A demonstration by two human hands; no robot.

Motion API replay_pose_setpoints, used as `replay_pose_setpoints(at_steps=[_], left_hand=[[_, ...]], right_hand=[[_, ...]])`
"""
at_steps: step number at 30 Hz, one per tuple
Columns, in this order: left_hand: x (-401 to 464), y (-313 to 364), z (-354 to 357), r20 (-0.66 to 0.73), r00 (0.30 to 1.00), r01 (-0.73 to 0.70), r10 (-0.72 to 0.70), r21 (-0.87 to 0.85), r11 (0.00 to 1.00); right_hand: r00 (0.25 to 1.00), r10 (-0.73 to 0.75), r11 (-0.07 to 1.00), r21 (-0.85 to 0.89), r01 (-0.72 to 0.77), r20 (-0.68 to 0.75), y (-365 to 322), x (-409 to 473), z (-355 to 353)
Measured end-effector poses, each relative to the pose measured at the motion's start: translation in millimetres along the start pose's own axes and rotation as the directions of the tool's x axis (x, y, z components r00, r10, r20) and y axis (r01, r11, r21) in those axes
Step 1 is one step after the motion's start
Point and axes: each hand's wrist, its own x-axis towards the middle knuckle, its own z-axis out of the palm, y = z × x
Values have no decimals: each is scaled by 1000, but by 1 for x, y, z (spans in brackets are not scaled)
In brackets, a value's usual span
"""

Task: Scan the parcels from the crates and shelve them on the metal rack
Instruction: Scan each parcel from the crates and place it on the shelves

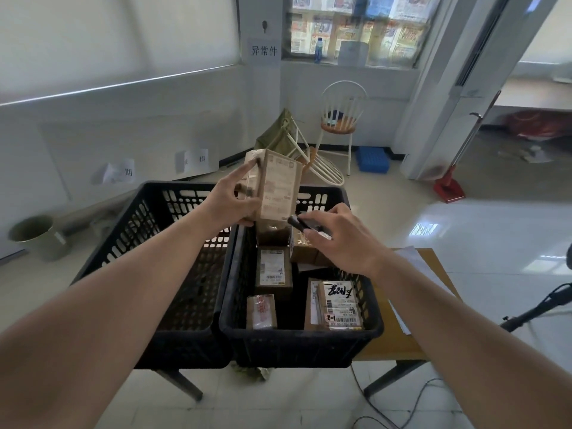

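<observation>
Near edge: two black plastic lattice crates side by side on a wood-top table (pixel 402 345) w/ dark metal legs, white glossy tile floor under it. Left crate (pixel 173 261) shows no parcels; right crate (pixel 297 342) holds several cardboard parcels w/ white labels, e.g. one marked "2-1" (pixel 339 305) at 5 o'clock of the crate, a small one (pixel 261 311) at 7, a labelled one (pixel 274 270) mid-crate. White papers (pixel 414 267) on table at 3 o'clock of the crates.

Left hand (pixel 229 202) grips a tall brown cardboard parcel (pixel 278 184) upright above the crates, thumb under, index finger straight along its side. Right hand (pixel 337 239) is curled round a black scanner-like device (pixel 305 224) (blurry, can't confirm type), tip just beside the parcel's lower edge.

Farther, 12 o'clock: white spindle-back chair (pixel 340 119), blue crate (pixel 373 159) on floor. 9 o'clock: grey-green round bin (pixel 37 236). 2 o'clock: red dustpan (pixel 447 187).
</observation>
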Motion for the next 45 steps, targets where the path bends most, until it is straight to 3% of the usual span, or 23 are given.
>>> replay_pose_setpoints(at_steps=[6,10,16,19,25,30,34,40,45], left_hand=[[-13,13,-15,48,999,16,-14,-52,999],[-31,20,-26,18,999,42,-41,-66,997],[-78,26,-42,-55,996,67,-73,-111,992],[-110,28,-38,-110,992,37,-58,-190,981],[-193,36,-25,-304,952,-15,-43,-185,983],[-283,52,-14,-487,872,-25,-46,-137,990],[-358,66,1,-644,763,7,-55,-76,997],[-482,90,28,-784,615,224,-84,72,972],[-598,96,47,-869,487,322,-92,80,943]], right_hand=[[936,151,957,285,-58,-317,-29,21,21],[893,233,886,462,-31,-386,-45,36,26],[917,149,824,559,92,-369,-57,51,24],[953,40,773,613,162,-301,-67,50,26],[961,-198,619,735,277,-195,-101,27,29],[903,-404,489,799,349,-147,-148,-13,44],[844,-521,442,805,396,-129,-193,-58,59],[730,-673,303,855,421,-121,-257,-152,85],[644,-762,208,919,334,-61,-308,-251,106]])
